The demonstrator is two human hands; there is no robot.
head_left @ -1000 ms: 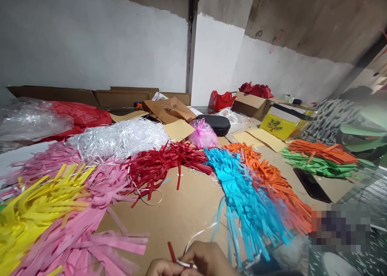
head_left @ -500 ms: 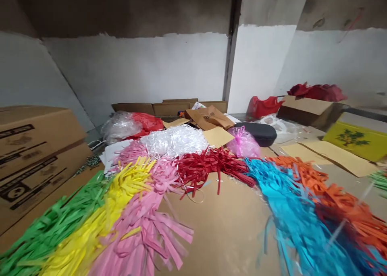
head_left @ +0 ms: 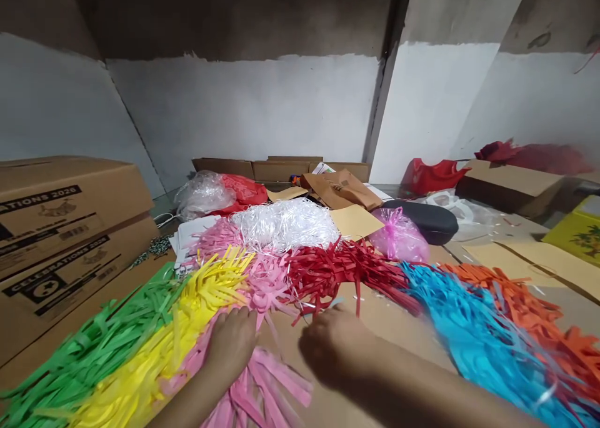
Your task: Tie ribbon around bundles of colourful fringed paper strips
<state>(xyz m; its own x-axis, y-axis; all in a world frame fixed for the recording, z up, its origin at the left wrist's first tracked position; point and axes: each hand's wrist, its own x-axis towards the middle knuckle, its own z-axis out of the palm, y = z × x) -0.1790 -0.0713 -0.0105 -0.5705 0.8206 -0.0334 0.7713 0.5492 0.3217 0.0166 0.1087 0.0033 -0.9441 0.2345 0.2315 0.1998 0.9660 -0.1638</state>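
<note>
My left hand point(head_left: 233, 339) is curled, knuckles up, over the pink paper strips point(head_left: 281, 378); its fingertips are hidden beneath it, and I cannot make out what they hold. Blurred by motion, my right hand point(head_left: 330, 340) hangs over the cardboard surface point(head_left: 398, 334) with its fingers bent inward; anything in them is hidden. Just beyond it lies a bundle of red paper strips point(head_left: 347, 268). Yellow strips point(head_left: 154, 365) and green strips point(head_left: 103, 347) run along the left side. On the right are blue strips point(head_left: 473, 334) and orange strips point(head_left: 529, 306).
Stacked cartons point(head_left: 75, 247) stand at the left. Behind the strips lie white shredded strips point(head_left: 290, 222), a pink bag point(head_left: 400, 235), a black case point(head_left: 426, 218) and a brown paper bag point(head_left: 340, 187). An opened cardboard box point(head_left: 510, 181) and a yellow box point(head_left: 579, 231) sit at the right.
Both my hands have come into view from below, reaching over the pink strips and the cardboard. The view has turned a little to the left.
</note>
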